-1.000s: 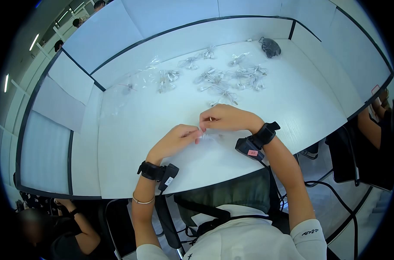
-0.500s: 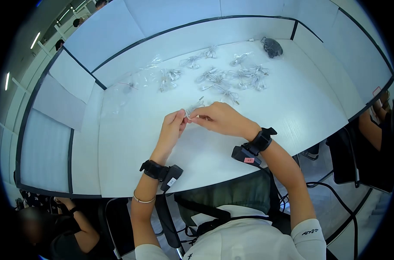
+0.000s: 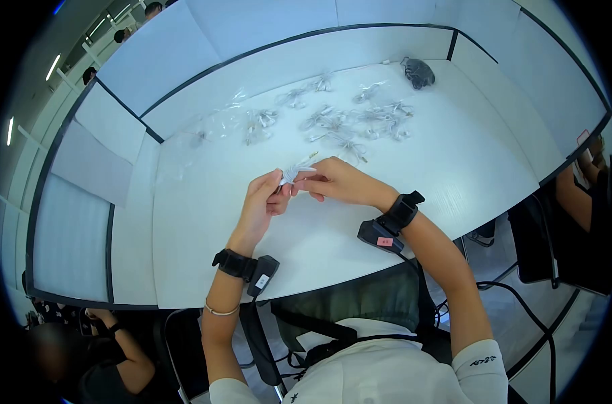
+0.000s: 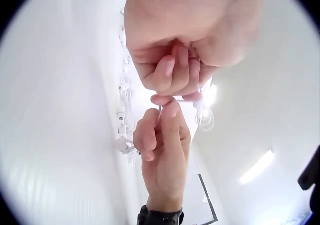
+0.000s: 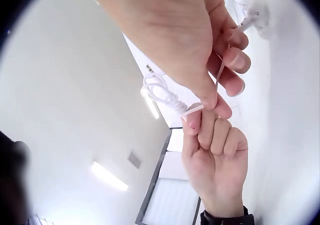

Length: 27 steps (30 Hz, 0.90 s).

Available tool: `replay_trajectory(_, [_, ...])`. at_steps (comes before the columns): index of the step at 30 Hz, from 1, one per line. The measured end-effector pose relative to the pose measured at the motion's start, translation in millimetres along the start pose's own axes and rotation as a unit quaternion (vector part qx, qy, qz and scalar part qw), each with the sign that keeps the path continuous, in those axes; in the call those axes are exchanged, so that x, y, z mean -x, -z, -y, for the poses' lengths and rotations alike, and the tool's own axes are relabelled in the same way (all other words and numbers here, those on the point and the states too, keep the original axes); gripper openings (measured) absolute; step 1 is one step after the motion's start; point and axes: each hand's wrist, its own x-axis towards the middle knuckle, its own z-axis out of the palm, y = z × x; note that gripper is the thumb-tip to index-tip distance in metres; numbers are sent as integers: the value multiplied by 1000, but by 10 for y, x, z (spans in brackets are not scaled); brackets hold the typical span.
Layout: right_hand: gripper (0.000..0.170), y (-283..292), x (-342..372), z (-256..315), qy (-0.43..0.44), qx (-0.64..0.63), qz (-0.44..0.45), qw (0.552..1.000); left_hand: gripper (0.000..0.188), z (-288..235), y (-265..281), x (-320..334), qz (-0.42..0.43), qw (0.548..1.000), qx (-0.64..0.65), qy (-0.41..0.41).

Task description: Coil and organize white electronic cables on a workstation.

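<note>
L hand: L hand (image 3: 257, 203) clenched on a white coiled cable w/ a gold-coloured plug tip (image 3: 313, 155); the white coiled cable (image 3: 290, 176) sits at its thumb & forefinger, other fingers curled in.
R hand: R hand (image 3: 346, 183) pinches a thin white strand (image 5: 194, 110) btwn thumb & forefinger, just beside L fingertips; remaining fingers bent, strand runs on past them.
Coil: held up off the worktop, btwn the hands; loops (image 5: 162, 92) stick out beyond L fingertips, middle looks bound tight. Can't tell if the strand is cable end or separate tie.
Change: vs 1 s ago, hands are farther from the front edge, L hand more upright; coil & plug now show clearly past the fingers, where earlier the hands mostly hid them. Vs 0.5 s ago, only a small shift, same spot approx.
Upshot: both hands now work one narrow part of the coil, strand pulled fairly straight; neither has let go.
Worktop: white worktop (image 3: 454, 161), white cable bundles (image 3: 329, 121) spread beyond the hands, some apparently in clear plastic; crinkled clear plastic (image 3: 228, 120) toward the L side.
Far R: dark grey bunched pouch (image 3: 419, 73) near the back panel, well apart from the hands.
Wrists: black strapped camera on each, L (image 3: 236, 263) & R (image 3: 399, 212).
</note>
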Motion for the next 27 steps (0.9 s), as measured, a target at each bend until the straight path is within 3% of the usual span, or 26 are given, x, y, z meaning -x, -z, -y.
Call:
replay_trajectory(6, [22,61,-25,-199,-9,-76,109,991,38,-123,49,86,99,990,-97,37])
replay_trajectory(10, [24,93,6,-127,13,-17,92,996,32,-131,60,75,168,957,-222,81])
replay_trajectory(13, [29,59,10,-102,1,24,59,998,32,-89,7,49,155,932,-325,45])
replay_trajectory(17, [32,-10,3,13,-35,95,-21,995,32,60,59,5,88,930,-357,8])
replay_trajectory(20, [31,-67,-17,-26,-21,110,-52,992,33,153,67,-21,68,944,-321,49])
replay_trajectory(23, [28,-90,-20,-26,-10,91,-78,993,35,188,58,-26,31,953,-302,16])
replay_trajectory(27, [24,-82,-22,103,4,114,-108,988,36,46,-20,12,14,980,-191,48])
